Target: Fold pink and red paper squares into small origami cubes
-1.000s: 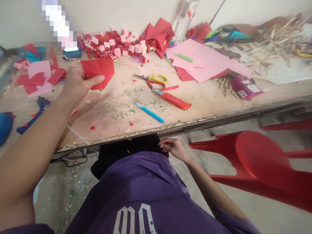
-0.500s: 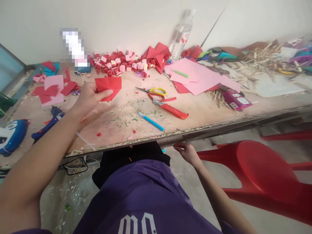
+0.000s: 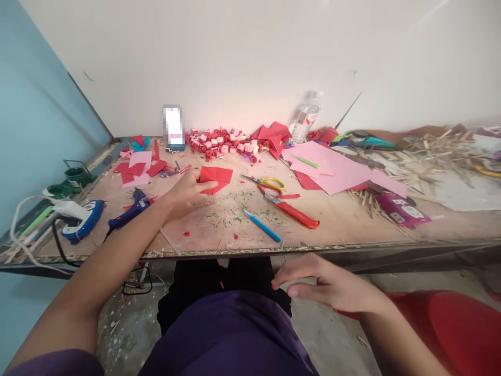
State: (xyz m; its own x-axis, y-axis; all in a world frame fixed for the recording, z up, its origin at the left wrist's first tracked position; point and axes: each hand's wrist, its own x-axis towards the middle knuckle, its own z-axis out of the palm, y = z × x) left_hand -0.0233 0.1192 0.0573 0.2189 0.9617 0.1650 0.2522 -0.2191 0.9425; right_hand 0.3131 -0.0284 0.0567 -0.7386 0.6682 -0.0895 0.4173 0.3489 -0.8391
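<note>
My left hand grips a folded piece of red paper, its thumb lying across the front, just above the tabletop. In front of the table edge, over my lap, my right hand hangs with thumb and fingers apart and nothing between them. Scissors with yellow and red handles lie to the right of the red paper. Beside them rests a red-handled cutter. Closer to the edge is a blue pen, among green scraps.
Small red and pink paper cubes are heaped at the back, beside a lit phone and a bottle. Pink sheets lie to the right. A glue gun and a power strip are left. A red chair stands at right.
My right hand has risen from beside the chair towards the table edge, its fingers spreading apart. My left hand keeps hold of the red paper. The camera view has shifted upward and to the left.
</note>
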